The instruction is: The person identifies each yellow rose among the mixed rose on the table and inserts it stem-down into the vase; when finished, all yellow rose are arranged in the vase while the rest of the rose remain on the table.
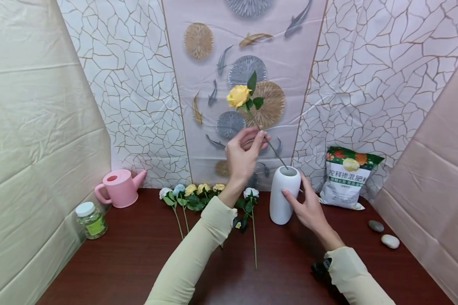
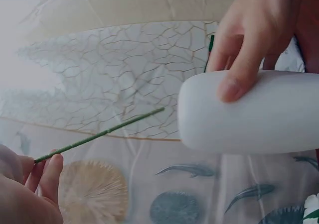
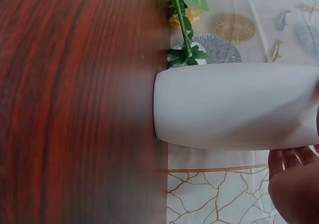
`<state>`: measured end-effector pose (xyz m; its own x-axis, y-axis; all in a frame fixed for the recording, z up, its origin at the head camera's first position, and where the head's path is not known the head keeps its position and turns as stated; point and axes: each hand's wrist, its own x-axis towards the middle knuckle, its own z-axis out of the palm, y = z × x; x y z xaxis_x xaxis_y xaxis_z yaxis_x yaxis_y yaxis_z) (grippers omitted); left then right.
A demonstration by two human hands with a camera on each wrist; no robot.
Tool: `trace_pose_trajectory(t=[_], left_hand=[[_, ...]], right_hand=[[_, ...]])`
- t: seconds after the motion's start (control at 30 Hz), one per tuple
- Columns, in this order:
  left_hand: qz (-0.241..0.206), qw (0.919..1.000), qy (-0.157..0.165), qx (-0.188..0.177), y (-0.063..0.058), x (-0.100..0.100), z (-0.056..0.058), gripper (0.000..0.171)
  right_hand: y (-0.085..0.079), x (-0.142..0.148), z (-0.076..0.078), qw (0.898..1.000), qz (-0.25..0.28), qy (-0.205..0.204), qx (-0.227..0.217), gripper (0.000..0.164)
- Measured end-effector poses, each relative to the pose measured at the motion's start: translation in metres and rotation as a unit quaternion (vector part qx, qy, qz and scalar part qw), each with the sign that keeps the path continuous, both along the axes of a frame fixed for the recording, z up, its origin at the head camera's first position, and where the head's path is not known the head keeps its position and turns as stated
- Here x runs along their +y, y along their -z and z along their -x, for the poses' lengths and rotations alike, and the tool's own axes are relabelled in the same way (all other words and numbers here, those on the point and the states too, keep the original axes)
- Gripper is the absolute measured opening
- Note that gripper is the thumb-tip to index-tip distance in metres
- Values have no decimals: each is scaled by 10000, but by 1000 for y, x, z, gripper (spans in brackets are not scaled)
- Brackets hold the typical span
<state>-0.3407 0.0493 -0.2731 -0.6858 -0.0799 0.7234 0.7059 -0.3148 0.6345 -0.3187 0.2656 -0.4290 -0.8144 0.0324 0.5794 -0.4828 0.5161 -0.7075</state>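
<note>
My left hand (image 1: pixel 244 154) pinches the stem of a yellow rose (image 1: pixel 238 96) between thumb and fingers, bloom up and leaning left. The bare end of the green stem (image 2: pixel 107 132) points at the mouth of a white vase (image 1: pixel 280 203), just short of the rim in the left wrist view. My right hand (image 1: pixel 307 207) grips the vase from the right, thumb across its front and fingers behind. The vase stands upright with its base on the table (image 3: pixel 79 104). In the right wrist view the right hand (image 3: pixel 296 184) shows only partly, at the edge.
Several cut flowers (image 1: pixel 191 189) lie along the table's back, with a white flower (image 1: pixel 251 192) left of the vase. At left are a pink watering can (image 1: pixel 122 190) and a jar (image 1: pixel 91 222). A fertilizer bag (image 1: pixel 345 182) and two stones (image 1: pixel 390 241) are at right.
</note>
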Motion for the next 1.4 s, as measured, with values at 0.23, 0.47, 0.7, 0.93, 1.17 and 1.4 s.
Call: trace_pose_trajectory(t=[0.23,0.47,0.7,0.93,1.17,1.4], left_hand=[[1065,9917,-715,70,22,17,3,21],[2216,9645,-1439,-26,46,28,3,21],[3122,9316,-1862,68,59,39,2,18],[3794,8948,-2349,165,62,48,0,16],[4214,8714,-2510,-91,59,55,-3,15],[4289,8668,-2532,-232,56,58,-2,12]], right_hand=[[0,-2,0,10000,-8,19,84,73],[0,-3,0,9999,17,-10,125,73],[-1,-2,-1,9999,-17,-7,159,76],[-21,-12,-20,10000,2,-69,24,78],[-26,-14,-25,9999,-37,-88,-33,79],[-4,-1,-3,9999,-55,83,-40,84]])
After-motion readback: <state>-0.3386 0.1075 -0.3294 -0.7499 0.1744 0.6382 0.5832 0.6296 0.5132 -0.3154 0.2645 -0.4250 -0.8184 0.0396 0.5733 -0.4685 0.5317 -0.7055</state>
